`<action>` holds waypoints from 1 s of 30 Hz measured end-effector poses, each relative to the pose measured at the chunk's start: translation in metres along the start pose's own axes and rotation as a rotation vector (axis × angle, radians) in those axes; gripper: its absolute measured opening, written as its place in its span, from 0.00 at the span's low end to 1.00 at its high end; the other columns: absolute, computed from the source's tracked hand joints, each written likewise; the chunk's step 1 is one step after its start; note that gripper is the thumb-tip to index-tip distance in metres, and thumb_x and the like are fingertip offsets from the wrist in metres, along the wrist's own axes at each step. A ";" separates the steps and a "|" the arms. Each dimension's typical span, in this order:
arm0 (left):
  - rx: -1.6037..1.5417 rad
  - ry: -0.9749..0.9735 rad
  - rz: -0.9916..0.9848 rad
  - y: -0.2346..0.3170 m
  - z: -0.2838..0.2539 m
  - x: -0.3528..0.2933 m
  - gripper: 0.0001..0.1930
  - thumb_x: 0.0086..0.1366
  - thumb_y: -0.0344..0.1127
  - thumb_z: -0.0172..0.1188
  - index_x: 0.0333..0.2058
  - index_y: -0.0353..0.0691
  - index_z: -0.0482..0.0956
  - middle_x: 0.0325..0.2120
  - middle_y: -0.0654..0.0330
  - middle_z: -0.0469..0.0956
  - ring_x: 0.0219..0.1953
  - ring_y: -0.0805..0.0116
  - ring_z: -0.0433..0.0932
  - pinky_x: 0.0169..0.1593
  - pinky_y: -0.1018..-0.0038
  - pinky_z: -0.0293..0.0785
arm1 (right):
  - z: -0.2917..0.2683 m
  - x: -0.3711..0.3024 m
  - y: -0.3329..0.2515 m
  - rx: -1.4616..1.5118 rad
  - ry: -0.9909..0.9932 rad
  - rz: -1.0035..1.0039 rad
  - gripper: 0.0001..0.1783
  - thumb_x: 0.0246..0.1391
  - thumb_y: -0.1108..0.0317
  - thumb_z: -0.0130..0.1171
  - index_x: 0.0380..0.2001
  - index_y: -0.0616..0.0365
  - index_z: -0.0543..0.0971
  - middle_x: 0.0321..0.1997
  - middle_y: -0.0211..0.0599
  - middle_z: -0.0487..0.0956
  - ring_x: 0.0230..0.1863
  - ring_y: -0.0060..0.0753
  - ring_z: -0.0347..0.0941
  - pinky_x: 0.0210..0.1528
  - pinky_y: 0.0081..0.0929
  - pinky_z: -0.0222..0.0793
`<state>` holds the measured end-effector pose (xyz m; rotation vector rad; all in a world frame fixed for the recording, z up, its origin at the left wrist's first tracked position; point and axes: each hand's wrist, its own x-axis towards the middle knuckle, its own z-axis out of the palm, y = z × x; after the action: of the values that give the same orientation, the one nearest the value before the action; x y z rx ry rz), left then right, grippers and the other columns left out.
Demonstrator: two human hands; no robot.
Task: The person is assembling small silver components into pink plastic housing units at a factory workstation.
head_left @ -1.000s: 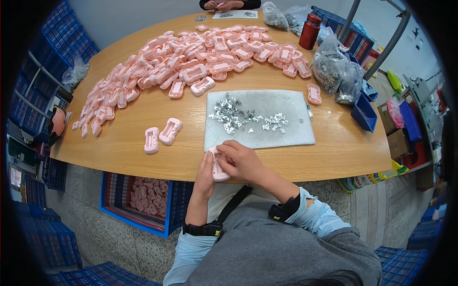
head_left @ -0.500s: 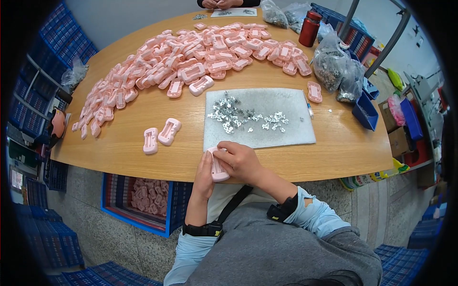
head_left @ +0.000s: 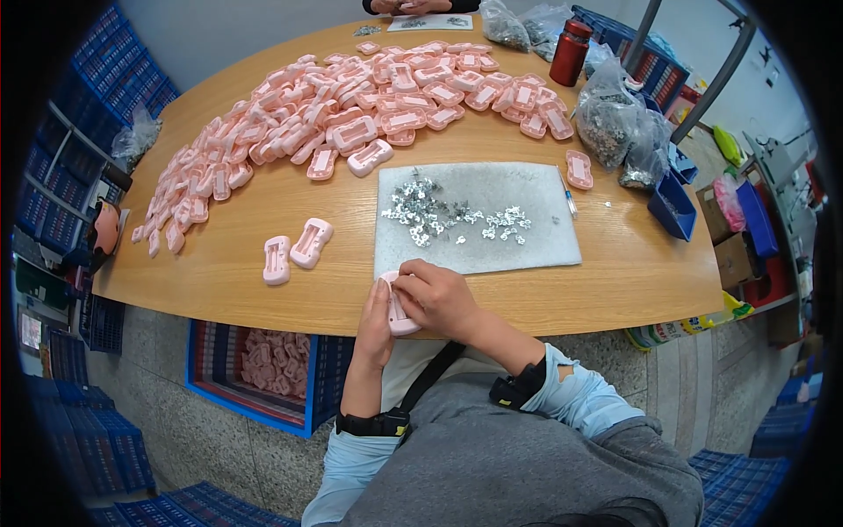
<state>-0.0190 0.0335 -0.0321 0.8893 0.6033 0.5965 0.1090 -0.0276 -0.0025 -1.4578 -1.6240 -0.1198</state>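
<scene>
Near the table's front edge, my left hand (head_left: pixel 376 330) is closed around the left side of a pink plastic shell (head_left: pixel 400 323). Over the shell's top, my right hand (head_left: pixel 446 303) has its fingers bent and pressed together at the recess; whatever they pinch is hidden. Just beyond lies a white foam pad (head_left: pixel 536 186), bearing a heap of small silvery metal pieces (head_left: pixel 414 206) and a smaller cluster (head_left: pixel 507 223). Two more pink shells, one upright (head_left: pixel 277 260) and one tilted (head_left: pixel 312 243), rest on the table to the left.
A big pile of pink shells (head_left: pixel 351 105) spreads across the table (head_left: pixel 219 281). At right are a screwdriver-like tool (head_left: pixel 568 195), bags of metal parts (head_left: pixel 606 123), a red bottle (head_left: pixel 571 53) and a blue bin (head_left: pixel 673 206). Below stands a blue crate (head_left: pixel 320 386). Opposite, another person's hands (head_left: pixel 413 7) work.
My right hand has shifted very slightly over the shell, its fingers bending a little more. The left hand keeps the shell in about the same place.
</scene>
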 end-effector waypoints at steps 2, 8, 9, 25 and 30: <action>-0.006 0.001 -0.002 -0.001 -0.001 0.001 0.20 0.69 0.45 0.38 0.52 0.37 0.62 0.43 0.59 0.69 0.44 0.73 0.70 0.47 0.77 0.66 | 0.001 -0.001 0.000 -0.005 -0.004 0.007 0.09 0.37 0.73 0.60 0.28 0.59 0.76 0.33 0.36 0.74 0.26 0.36 0.74 0.27 0.27 0.71; -0.011 -0.005 0.005 0.000 0.001 0.000 0.20 0.69 0.45 0.38 0.52 0.37 0.62 0.43 0.59 0.69 0.44 0.73 0.70 0.47 0.77 0.66 | 0.002 -0.002 -0.003 0.029 -0.006 0.064 0.09 0.38 0.73 0.60 0.28 0.58 0.76 0.34 0.36 0.73 0.26 0.36 0.73 0.26 0.27 0.71; 0.002 -0.010 0.021 0.001 0.001 0.000 0.20 0.69 0.46 0.37 0.51 0.37 0.63 0.42 0.59 0.70 0.43 0.73 0.71 0.46 0.76 0.68 | 0.002 -0.002 -0.003 0.054 -0.003 0.080 0.09 0.39 0.73 0.60 0.28 0.58 0.76 0.34 0.36 0.73 0.25 0.36 0.73 0.26 0.27 0.71; -0.019 -0.030 0.016 -0.001 0.000 -0.001 0.19 0.69 0.43 0.39 0.51 0.37 0.62 0.42 0.59 0.70 0.43 0.73 0.70 0.47 0.77 0.67 | 0.001 -0.005 -0.004 0.090 -0.019 0.167 0.10 0.41 0.71 0.60 0.31 0.56 0.75 0.36 0.35 0.72 0.26 0.36 0.73 0.26 0.27 0.70; -0.020 -0.038 0.021 0.001 0.001 -0.001 0.19 0.69 0.43 0.39 0.51 0.37 0.62 0.42 0.59 0.69 0.44 0.73 0.70 0.48 0.77 0.66 | 0.002 -0.006 -0.002 0.099 -0.029 0.178 0.09 0.42 0.70 0.59 0.31 0.56 0.75 0.36 0.35 0.72 0.26 0.37 0.74 0.26 0.28 0.70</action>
<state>-0.0189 0.0324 -0.0308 0.8875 0.5533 0.6023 0.1058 -0.0312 -0.0067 -1.5256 -1.4941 0.0819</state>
